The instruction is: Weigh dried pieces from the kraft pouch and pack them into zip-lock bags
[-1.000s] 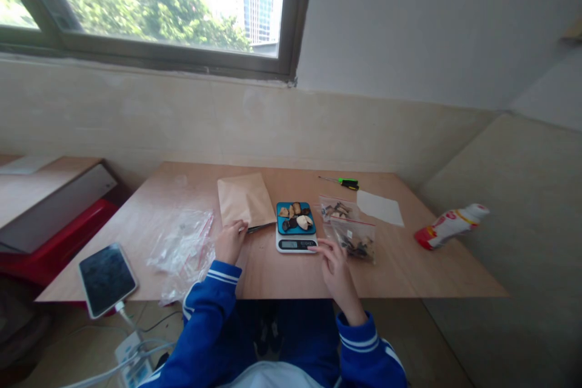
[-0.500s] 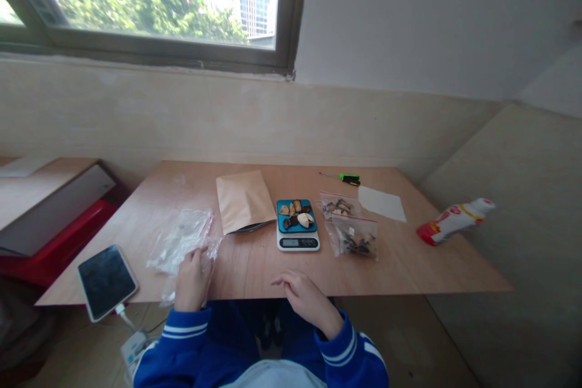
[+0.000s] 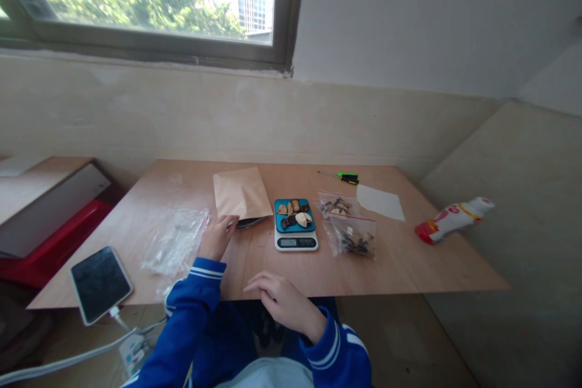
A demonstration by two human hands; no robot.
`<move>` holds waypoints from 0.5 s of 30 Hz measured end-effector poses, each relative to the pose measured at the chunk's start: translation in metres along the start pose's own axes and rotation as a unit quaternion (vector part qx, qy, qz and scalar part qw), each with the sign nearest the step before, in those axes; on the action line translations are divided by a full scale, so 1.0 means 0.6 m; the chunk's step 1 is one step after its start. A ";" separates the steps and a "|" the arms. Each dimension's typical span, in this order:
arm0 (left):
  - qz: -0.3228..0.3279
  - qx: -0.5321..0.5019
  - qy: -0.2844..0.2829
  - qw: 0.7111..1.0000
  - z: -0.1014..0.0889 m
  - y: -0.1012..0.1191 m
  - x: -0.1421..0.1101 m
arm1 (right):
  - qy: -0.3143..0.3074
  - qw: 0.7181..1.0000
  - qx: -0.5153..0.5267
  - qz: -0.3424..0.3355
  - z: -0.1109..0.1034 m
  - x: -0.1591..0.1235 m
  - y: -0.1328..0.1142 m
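Note:
My left hand (image 3: 217,237) is at the near left corner of a brown paper bag (image 3: 243,192), its fingers closed on the edge by the bag's dark open mouth. Over the table's front edge, my right hand (image 3: 279,298) holds nothing, its fingers extended to the left. A kitchen scale (image 3: 296,242) with a blue platform stands right of the bag. Several dried pieces (image 3: 295,214), tan, dark and whitish, lie on that platform; the display is too small to read. Crumpled clear plastic bags (image 3: 170,245) lie left of my left hand.
Two zip bags of dried pieces (image 3: 357,241) lie right of the scale. Behind them are a green-and-black screwdriver (image 3: 343,177) and white paper (image 3: 381,202). A red-and-white bottle (image 3: 452,221) is at the right; a tablet (image 3: 102,284) with a cable overhangs the left front edge.
My left hand has left the clear plastic bags and moved right and forward to the paper bag's mouth. My right hand has shifted a little left.

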State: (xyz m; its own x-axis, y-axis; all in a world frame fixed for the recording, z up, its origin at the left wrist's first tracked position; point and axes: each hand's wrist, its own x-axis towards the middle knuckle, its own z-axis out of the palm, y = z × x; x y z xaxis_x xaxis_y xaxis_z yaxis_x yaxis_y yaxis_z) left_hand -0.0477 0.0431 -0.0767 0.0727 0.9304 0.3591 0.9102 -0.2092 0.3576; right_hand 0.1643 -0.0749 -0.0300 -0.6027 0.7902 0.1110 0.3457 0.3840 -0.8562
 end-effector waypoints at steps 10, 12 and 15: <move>-0.019 -0.031 0.167 0.985 -0.119 0.046 0.021 | 0.116 0.976 -0.175 -0.062 -0.046 0.177 -0.027; -0.010 -0.038 0.167 0.985 -0.125 0.057 0.014 | 0.068 0.973 -0.221 -0.006 -0.044 0.210 -0.020; 0.011 -0.055 0.159 0.986 -0.119 0.070 0.000 | 0.028 0.974 -0.225 0.030 -0.038 0.252 0.000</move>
State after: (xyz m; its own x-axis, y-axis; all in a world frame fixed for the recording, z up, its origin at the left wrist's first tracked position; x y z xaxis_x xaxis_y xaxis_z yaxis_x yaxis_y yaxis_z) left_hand -0.0386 0.0130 -0.0001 -0.0550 0.7880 0.6132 0.8590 -0.2757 0.4313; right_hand 0.0893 0.0554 -0.0017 -0.5366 0.8372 0.1053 0.6660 0.4969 -0.5564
